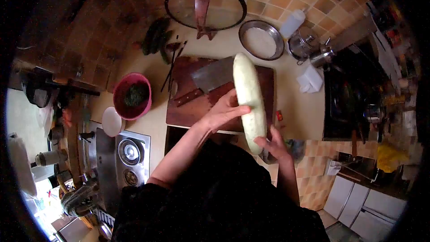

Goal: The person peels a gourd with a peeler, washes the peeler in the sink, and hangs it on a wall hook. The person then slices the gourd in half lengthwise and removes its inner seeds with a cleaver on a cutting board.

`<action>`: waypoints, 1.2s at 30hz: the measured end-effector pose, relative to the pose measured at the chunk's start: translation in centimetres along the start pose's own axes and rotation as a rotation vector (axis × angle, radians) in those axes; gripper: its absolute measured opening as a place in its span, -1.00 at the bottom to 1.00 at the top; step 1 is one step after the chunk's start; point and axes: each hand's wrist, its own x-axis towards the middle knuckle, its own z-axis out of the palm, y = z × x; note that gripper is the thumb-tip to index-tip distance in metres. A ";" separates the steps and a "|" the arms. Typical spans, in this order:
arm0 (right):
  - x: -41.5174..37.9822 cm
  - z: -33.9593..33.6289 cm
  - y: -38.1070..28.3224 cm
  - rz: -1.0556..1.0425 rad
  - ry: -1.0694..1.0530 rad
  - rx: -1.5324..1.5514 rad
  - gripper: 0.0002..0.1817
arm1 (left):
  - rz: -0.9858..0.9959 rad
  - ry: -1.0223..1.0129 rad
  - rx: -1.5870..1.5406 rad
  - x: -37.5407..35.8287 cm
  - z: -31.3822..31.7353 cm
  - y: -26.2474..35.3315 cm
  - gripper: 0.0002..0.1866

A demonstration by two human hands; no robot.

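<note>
I can see two hands (222,113), one pale squash (246,87), one knife (214,75), one chopping board (189,115), one pink bowl (133,79).

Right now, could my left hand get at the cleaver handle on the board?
Likely yes, if it first lets go: your left hand is holding the long pale vegetable. The cleaver handle lies close by on the cutting board, with nothing visible covering it.
</note>
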 end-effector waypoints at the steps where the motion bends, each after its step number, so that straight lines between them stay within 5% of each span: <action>1: 0.0 0.4 -0.5 0.019 0.015 -0.023 -0.20 | -0.015 0.027 0.007 -0.1 0.1 0.1 -0.15; 4: 0.1 1.1 -0.8 0.067 0.021 -0.036 -0.09 | -0.027 0.115 -0.002 -0.4 0.5 0.3 -0.22; 8: 0.9 1.6 2.4 -0.146 -0.024 -0.092 -0.03 | 0.011 0.038 -0.049 -1.0 0.5 0.9 -0.28; 15: 1.3 2.7 2.9 -0.044 -0.070 0.007 -0.05 | 0.049 0.009 0.055 -1.9 0.7 1.3 -0.27; 26: 1.4 3.3 2.3 -0.288 0.066 -0.174 -0.18 | 0.079 -0.082 0.216 -3.3 1.3 2.8 -0.23; 29: 1.9 2.3 2.5 -0.377 0.051 -0.375 -0.20 | 0.197 -0.112 0.346 -3.8 2.5 3.5 -0.26; 31: 2.4 2.1 5.3 -0.306 0.074 -0.210 -0.22 | 0.424 -0.044 0.672 -3.4 4.0 3.6 -0.22; 36: 3.0 2.6 6.5 -0.282 0.088 -0.124 -0.23 | 0.516 0.058 1.076 -3.2 5.9 4.1 -0.22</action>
